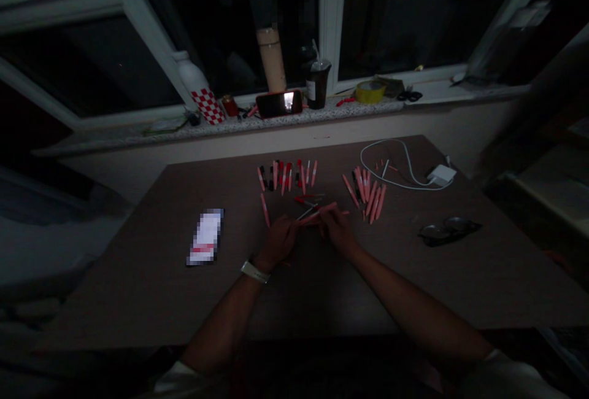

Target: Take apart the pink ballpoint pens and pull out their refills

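My left hand (281, 240), with a pale band at the wrist, and my right hand (338, 227) meet over the middle of the brown table (138, 276). Both are closed on a pink pen (317, 212) that slants up to the right between them. A row of pink and black pens (288, 175) lies just beyond the hands. A second bunch of pink pen barrels (368, 193) lies to the right. One loose pink pen (265, 210) lies left of my left hand. Small red and dark pen parts (306, 201) sit in front of my fingers.
A phone (205, 236) lies on the table at left, glasses (448, 230) at right, and a white charger with cable (439, 175) at far right. The windowsill (138, 132) holds a lit phone (279, 104), a dark cup (317, 83), a checkered bottle (202, 95), tape (370, 91) and scissors (409, 96).
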Action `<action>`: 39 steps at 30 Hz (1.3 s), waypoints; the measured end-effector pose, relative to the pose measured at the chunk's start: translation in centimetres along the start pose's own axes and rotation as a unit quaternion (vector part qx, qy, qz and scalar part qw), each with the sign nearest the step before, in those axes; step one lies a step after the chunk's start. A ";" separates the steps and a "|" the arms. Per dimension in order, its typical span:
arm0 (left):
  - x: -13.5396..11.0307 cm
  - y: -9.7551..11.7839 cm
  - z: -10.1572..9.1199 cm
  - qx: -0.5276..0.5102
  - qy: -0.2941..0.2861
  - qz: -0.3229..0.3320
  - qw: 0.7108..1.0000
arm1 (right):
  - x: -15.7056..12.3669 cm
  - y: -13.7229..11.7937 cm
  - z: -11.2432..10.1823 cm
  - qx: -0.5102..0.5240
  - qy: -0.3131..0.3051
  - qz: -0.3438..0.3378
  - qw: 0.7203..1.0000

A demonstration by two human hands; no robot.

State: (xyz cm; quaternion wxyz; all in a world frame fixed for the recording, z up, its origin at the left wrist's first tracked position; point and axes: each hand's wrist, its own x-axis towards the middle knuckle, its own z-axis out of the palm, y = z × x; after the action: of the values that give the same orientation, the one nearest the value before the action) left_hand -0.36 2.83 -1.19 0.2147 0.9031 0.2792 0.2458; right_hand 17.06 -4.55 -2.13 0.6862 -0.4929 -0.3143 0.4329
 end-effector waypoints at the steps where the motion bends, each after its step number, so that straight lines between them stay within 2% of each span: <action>1: 0.0 0.0 0.0 0.002 -0.006 0.004 1.000 | 0.1 0.0 0.0 -0.017 -0.009 0.003 1.000; 4: 0.0 0.2 -0.1 -0.003 -0.010 0.008 1.000 | 0.2 0.0 -0.2 -0.057 -0.038 0.018 0.997; 8: -0.1 0.7 -0.2 -0.032 0.028 -0.002 0.999 | 0.2 0.2 -0.4 -0.053 -0.043 0.014 0.998; 16: 0.1 0.8 -0.2 -0.011 0.059 -0.025 0.998 | -0.2 0.0 -0.5 0.081 -0.031 0.057 0.995; 19: 0.2 0.9 -0.3 -0.031 0.064 -0.033 0.997 | -0.2 -0.2 -0.7 0.117 -0.014 0.104 0.987; 22: 0.3 1.0 -0.2 -0.070 0.057 -0.049 0.995 | -0.2 -0.4 -0.8 0.144 -0.005 0.123 0.982; 26: 0.1 0.7 0.1 -0.078 0.058 -0.042 0.994 | -0.1 -0.1 -0.8 0.164 0.010 0.107 0.981; 30: -0.1 0.5 -0.1 -0.024 0.022 0.022 0.999 | 0.1 0.4 -0.9 0.160 0.082 0.076 0.981; 33: -0.1 0.5 -0.3 0.013 -0.007 0.065 0.998 | 0.2 0.6 -1.1 0.158 0.104 0.050 0.981; 39: 0.0 0.2 0.0 0.016 0.004 0.060 0.998 | 0.5 0.6 -1.7 0.137 0.121 0.030 0.983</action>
State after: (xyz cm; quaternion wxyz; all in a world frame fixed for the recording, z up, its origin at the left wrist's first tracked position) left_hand -0.34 2.71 -1.09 0.1844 0.9206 0.2289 0.2573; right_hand 18.53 -4.73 -3.25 0.7670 -0.4520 -0.1512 0.4296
